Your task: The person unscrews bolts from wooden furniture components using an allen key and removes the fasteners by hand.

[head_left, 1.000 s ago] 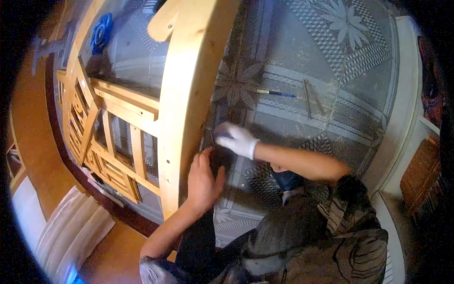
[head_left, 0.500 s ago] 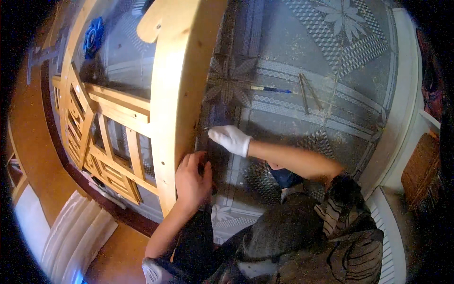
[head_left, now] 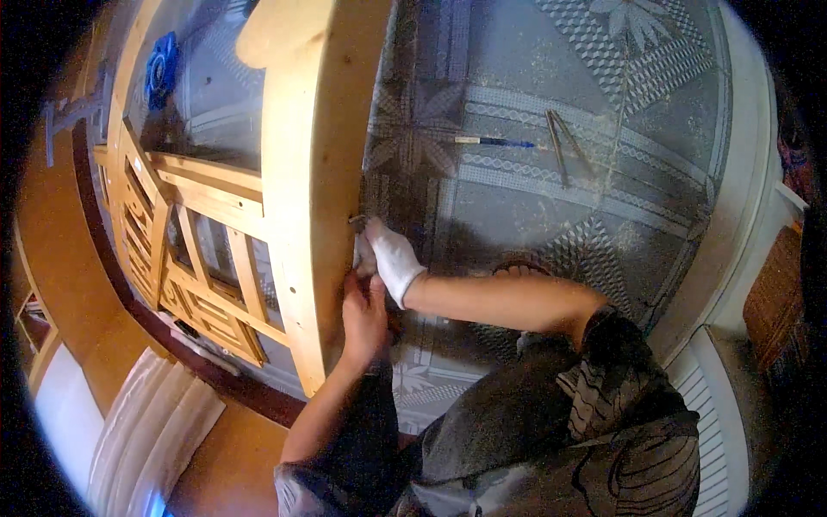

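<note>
A long pale wooden beam [head_left: 297, 172], part of a larger wooden frame [head_left: 211, 200] with slats, stands upright along my left side. My right hand [head_left: 394, 263], in a white glove, is at the beam's right face. Its fingertips pinch a small bent metal piece [head_left: 357, 221] that touches or nearly touches the wood. Just below, my bare left hand [head_left: 365, 317] has its fingers drawn together beside the glove, close to the beam. What those fingers hold, if anything, is hidden.
On the patterned grey floor covering [head_left: 508, 211] lie a slim blue-and-white pen [head_left: 495, 141] and two thin metal rods [head_left: 558, 148]. A blue flower-shaped object [head_left: 161, 71] sits beyond the frame. Pale folded cloth [head_left: 155, 431] is at lower left, a white radiator [head_left: 713, 431] at right.
My gloved right hand has moved left and turned against the beam. My left hand has slid from the beam's edge to its right face, closer to the glove.
</note>
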### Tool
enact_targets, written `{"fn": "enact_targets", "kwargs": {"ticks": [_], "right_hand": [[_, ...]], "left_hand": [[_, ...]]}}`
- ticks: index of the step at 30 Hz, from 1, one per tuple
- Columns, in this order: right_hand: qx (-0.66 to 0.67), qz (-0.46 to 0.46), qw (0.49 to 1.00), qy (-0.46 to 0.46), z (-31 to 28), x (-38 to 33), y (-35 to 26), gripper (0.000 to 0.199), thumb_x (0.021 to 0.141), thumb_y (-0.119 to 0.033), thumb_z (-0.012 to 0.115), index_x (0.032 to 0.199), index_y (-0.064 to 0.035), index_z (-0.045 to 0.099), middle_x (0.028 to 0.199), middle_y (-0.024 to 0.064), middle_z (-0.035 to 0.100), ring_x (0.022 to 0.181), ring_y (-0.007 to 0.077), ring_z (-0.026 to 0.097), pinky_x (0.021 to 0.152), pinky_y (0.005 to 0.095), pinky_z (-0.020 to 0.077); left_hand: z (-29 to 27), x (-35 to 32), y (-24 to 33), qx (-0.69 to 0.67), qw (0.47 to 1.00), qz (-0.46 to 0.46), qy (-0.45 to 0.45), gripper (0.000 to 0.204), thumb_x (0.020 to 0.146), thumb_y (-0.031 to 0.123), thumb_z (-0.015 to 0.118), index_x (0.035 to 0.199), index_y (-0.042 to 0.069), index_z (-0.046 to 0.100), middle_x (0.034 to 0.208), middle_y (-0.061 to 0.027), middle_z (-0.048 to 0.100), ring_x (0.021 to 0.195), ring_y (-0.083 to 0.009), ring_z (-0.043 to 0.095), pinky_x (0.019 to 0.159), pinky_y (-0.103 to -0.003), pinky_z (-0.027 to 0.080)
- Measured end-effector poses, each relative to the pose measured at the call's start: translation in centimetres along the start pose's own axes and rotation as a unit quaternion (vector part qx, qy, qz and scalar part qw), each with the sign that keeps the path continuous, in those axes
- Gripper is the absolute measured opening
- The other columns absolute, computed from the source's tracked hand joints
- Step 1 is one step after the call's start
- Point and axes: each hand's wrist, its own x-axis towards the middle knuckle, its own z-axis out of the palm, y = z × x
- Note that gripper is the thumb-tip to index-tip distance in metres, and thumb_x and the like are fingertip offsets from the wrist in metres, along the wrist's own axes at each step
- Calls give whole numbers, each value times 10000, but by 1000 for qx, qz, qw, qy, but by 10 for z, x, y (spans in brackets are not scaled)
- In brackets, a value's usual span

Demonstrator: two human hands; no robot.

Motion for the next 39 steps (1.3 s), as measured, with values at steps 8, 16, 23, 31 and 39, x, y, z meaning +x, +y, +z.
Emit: {"fn": "enact_targets", "kwargs": {"ticks": [8, 16, 23, 31, 39], "right_hand": [[-54, -21, 996, 68, 3, -11, -20, 274, 882, -275, 448, 833, -35, 571, 737, 85, 559, 660, 177, 489, 618, 330, 396], [-99, -97, 988, 62, 2, -9, -20, 242, 869, -233, 470, 814, -16, 562, 703, 41, 497, 649, 128, 439, 594, 287, 370], [-73, -151, 984, 65, 0, -5, -21, 237, 844, -268, 518, 810, -40, 577, 654, 40, 508, 495, 119, 412, 440, 285, 330], [-31, -80, 996, -17, -4, -13, -42, 224, 836, -259, 541, 767, -48, 570, 561, 24, 478, 406, 101, 387, 361, 246, 275], [-9, 7, 1000, -5, 4, -22, -53, 175, 789, -186, 549, 706, -33, 560, 524, 42, 460, 367, 112, 359, 337, 268, 250]], "left_hand": [[-8, -3, 16, -51, 981, -172, -67, 298, 957, 229, 465, 826, -22, 558, 717, -89, 574, 601, -131, 522, 550, -274, 430], [-10, -1, 40, -88, 982, -124, -108, 347, 961, 333, 439, 882, 9, 537, 659, -11, 506, 553, -85, 515, 462, -246, 405], [-18, -2, 36, -262, 918, -270, -126, 269, 945, 260, 430, 766, 66, 477, 603, -7, 437, 472, -93, 365, 419, -238, 286], [-45, -10, 55, -423, 846, -306, -108, 144, 878, 201, 379, 759, 121, 392, 600, 4, 347, 474, -96, 286, 393, -237, 239], [-61, -6, 74, -494, 784, -370, -63, 316, 946, 298, 383, 668, 166, 312, 547, 30, 253, 434, -86, 219, 373, -234, 169]]}}
